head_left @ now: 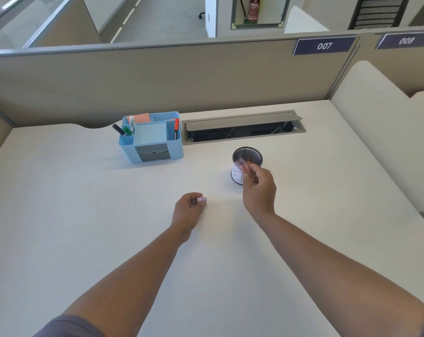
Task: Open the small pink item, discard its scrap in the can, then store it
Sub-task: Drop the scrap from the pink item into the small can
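Observation:
My left hand (190,210) hovers low over the white desk and pinches a small pink item (202,199) between thumb and fingers. To the right, my right hand (258,188) holds a clear pinkish wrapper scrap (243,165) at the near rim of a black mesh can (247,154). The scrap's upper end pokes over the can's opening. Some brownish bits lie inside the can. A light blue desk organizer (151,152) stands at the back left of the can.
The organizer holds markers, a red pen (176,128), pink and blue note pads. An open grey cable tray (242,127) runs along the desk's back edge. A beige partition wall (157,76) rises behind, and a cream divider (381,142) borders the right side.

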`<move>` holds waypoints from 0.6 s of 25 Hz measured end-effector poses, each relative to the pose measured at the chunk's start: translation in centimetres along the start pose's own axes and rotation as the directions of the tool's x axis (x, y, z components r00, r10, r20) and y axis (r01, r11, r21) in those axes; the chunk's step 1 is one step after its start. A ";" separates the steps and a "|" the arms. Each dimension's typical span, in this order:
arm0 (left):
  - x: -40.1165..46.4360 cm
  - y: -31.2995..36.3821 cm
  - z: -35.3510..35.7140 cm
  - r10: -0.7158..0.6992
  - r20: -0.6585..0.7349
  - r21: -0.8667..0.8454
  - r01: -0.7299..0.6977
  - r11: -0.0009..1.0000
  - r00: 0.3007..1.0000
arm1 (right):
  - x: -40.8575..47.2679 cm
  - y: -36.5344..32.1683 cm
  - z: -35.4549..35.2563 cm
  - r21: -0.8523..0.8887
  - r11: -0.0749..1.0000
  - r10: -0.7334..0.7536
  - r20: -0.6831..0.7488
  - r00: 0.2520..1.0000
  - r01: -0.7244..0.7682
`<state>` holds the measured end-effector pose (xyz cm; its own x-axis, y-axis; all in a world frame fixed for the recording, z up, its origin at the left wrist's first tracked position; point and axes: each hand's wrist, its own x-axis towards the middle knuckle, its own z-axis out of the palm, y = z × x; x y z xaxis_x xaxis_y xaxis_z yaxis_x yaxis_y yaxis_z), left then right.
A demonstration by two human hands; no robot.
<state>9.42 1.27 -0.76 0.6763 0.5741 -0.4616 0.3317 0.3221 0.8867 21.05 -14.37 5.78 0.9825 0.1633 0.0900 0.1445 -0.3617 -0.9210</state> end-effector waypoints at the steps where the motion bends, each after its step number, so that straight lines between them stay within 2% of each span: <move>1: 0.3 0.1 0.3 0.001 -0.003 0.005 -0.001 1.000 1.000 | 0.8 -0.1 -0.3 -0.022 1.000 0.004 -0.014 1.000 -0.005; 6: 1.6 0.1 1.0 -0.007 -0.022 0.012 0.007 1.000 1.000 | 3.7 0.2 -1.4 -0.121 0.990 0.065 -0.050 0.997 -0.071; 15: 2.9 0.5 1.0 -0.073 -0.016 0.045 0.074 0.996 0.997 | 4.8 -0.4 -1.2 -0.077 0.995 0.055 -0.086 0.995 -0.061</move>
<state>12.25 2.36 -1.62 0.6397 0.5610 -0.5255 0.4102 0.3290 0.8506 25.83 -14.51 7.02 0.9954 0.0638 0.0716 0.0924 -0.4404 -0.8930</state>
